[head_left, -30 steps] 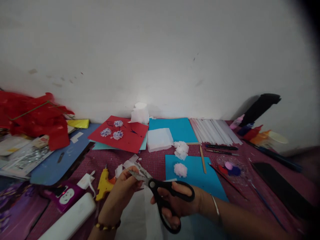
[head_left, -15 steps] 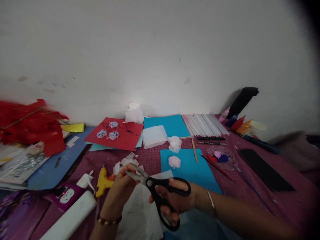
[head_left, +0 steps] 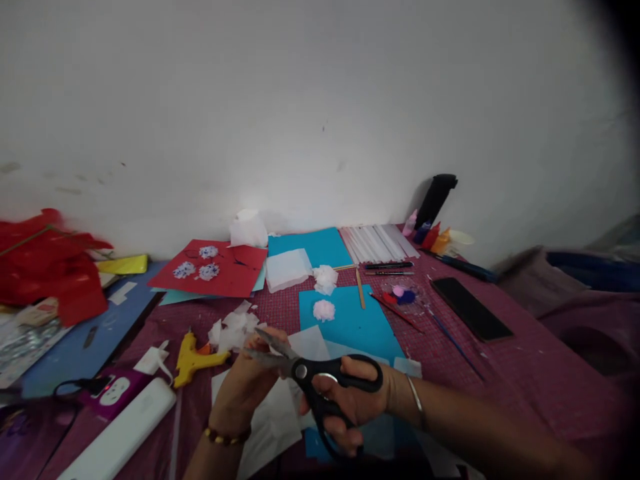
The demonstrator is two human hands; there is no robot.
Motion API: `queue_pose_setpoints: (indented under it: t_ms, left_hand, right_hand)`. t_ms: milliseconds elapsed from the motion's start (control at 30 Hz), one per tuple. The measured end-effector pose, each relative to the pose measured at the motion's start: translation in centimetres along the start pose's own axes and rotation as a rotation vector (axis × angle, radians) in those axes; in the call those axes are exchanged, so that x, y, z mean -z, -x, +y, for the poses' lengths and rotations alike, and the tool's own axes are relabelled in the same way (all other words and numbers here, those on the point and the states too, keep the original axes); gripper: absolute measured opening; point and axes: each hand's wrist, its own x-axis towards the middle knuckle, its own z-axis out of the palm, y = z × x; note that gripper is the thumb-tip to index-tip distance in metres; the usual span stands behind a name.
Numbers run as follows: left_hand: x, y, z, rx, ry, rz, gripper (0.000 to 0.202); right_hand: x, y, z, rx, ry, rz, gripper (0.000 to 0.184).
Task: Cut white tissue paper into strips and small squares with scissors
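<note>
My right hand [head_left: 357, 400] grips black-handled scissors [head_left: 320, 370], with thumb and fingers through the loops. Their blades are parted and point left across my left hand [head_left: 250, 380]. The left fingers are bent together just behind the blades, and what they pinch is hidden. White tissue sheets [head_left: 273, 423] lie beneath both hands. Past the left fingertips is a heap of cut tissue pieces [head_left: 237, 328]. On blue paper [head_left: 350, 333] sits a pale pink tissue puff [head_left: 324, 310], with a crumpled white tissue [head_left: 325, 279] behind it.
A yellow glue gun [head_left: 193, 360] and a white power bank-like bar [head_left: 123, 430] lie at left. Red paper [head_left: 230, 280] carries three speckled puffs. Rightward are a paint palette [head_left: 407, 295], a red brush [head_left: 397, 313], a phone [head_left: 471, 309] and paint bottles [head_left: 433, 237].
The view has shifted, so the table items sit further left. The scissors' blades now cross in front of my left fingers, and the whitish piece seen between them is hidden.
</note>
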Motion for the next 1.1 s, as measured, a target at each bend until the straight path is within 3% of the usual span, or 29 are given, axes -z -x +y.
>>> queue_pose_setpoints:
  t_ms: [167, 400, 500, 600, 667, 767, 900, 1100]
  left_hand:
    - [-0.5, 0.3, -0.6, -0.05, -0.014, 0.075, 0.023]
    - [0.4, 1.4, 0.7, -0.103, -0.023, 0.186, 0.018]
    - [0.1, 2.1, 0.7, -0.207, -0.105, 0.295, 0.013]
    - [-1.0, 3.1, -0.1, -0.478, -0.433, 0.519, 0.031]
    - [-1.9, 4.1, -0.7, -0.567, -0.648, 0.573, 0.036]
    - [-2.9, 5.3, -1.4, -0.54, -0.787, 0.53, 0.021]
    - [-3.8, 6.5, -2.1, -0.41, -0.734, 0.471, 0.008]
    - [-4.9, 7.2, -3.2, -0.312, -0.717, 0.437, 0.015]
  right_hand:
    - [-0.3, 0.5, 0.2, 0.026, -0.021, 0.023, 0.088]
    - [-3.2, 2.7, -1.4, 0.164, 0.093, 0.196, 0.084]
    - [-4.8, 3.2, -1.7, 0.195, 0.398, 0.344, 0.073]
    - [-6.6, 3.2, -1.6, 0.18, 0.829, 0.498, 0.061]
    - [-7.6, 3.1, -1.2, 0.136, 1.03, 0.576, 0.054]
    - [-8.8, 3.3, -0.2, 0.094, 1.256, 0.695, 0.048]
    - [-10.3, 3.8, 1.3, 0.057, 1.386, 0.802, 0.052]
    - [-11.7, 4.4, 3.6, 0.022, 1.402, 0.867, 0.056]
